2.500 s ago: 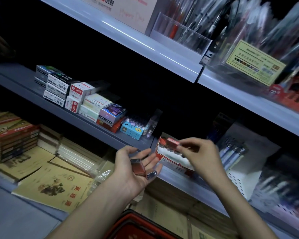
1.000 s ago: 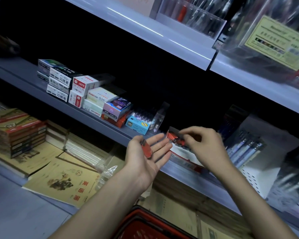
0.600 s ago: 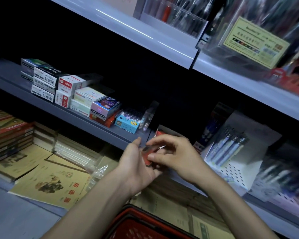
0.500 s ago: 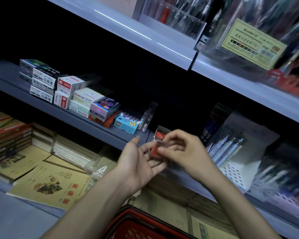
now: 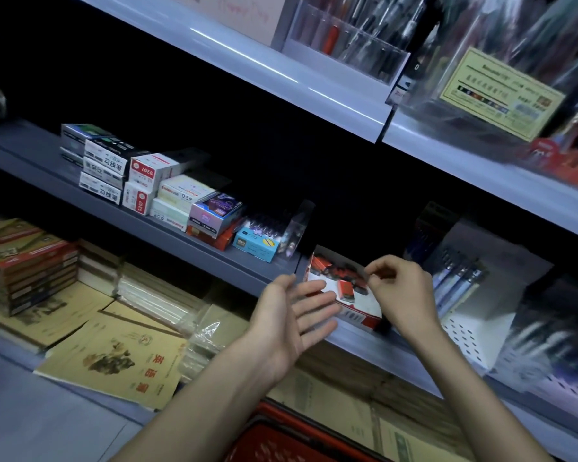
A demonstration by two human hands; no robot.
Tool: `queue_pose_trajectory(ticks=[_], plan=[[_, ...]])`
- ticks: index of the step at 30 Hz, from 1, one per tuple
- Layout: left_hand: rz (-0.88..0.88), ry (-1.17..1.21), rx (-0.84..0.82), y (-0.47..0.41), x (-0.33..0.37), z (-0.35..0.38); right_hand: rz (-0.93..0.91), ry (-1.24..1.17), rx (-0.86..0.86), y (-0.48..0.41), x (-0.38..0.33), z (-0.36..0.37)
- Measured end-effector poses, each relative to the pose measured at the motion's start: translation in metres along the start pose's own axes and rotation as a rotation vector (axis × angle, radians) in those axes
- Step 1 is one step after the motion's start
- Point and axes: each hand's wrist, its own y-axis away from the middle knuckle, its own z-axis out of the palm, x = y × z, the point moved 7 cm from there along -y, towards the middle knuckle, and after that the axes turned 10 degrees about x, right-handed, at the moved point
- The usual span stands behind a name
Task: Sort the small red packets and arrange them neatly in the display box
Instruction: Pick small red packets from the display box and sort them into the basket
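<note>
Red packets (image 5: 345,289) in box (image 5: 359,315), between hands

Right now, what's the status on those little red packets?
Left hand open, palm up, empty. Right hand pinched above the display box, contents unclear. Red packets in box, one lying loose. Nothing blocking.

Stationery shop: shelves (image 5: 167,225) w/ pens (image 5: 374,25), notebks (image 5: 121,358).

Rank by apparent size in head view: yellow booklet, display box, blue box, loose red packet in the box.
1. Yellow booklet, though it sits nearer the camera.
2. Display box.
3. Blue box, close to the display box in size, so unsure.
4. Red packet.
</note>
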Motion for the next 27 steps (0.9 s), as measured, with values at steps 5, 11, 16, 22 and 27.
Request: queue_pose_trajectory(ticks=[5, 11, 16, 22, 27], plan=[[0.210, -0.307, 0.005, 0.008, 0.003, -0.001, -0.080, -0.035, 0.021, 0.024, -0.006, -0.032], [0.604, -0.743, -0.074, 0.032, -0.007, 0.006, -0.195, 0.000, -0.114, 0.083, 0.008, -0.055], [0.789, -1.184, -0.175, 0.045, -0.050, -0.009, -0.163, 0.029, -0.253, 0.145, 0.031, -0.073], [0.960, -1.869, -0.305, 0.056, -0.116, -0.049, -0.090, 0.023, -0.346, 0.236, 0.090, -0.070], [0.858, -2.396, -0.436, 0.044, -0.175, -0.106, 0.034, 0.140, -0.553, 0.325, 0.174, -0.030]])
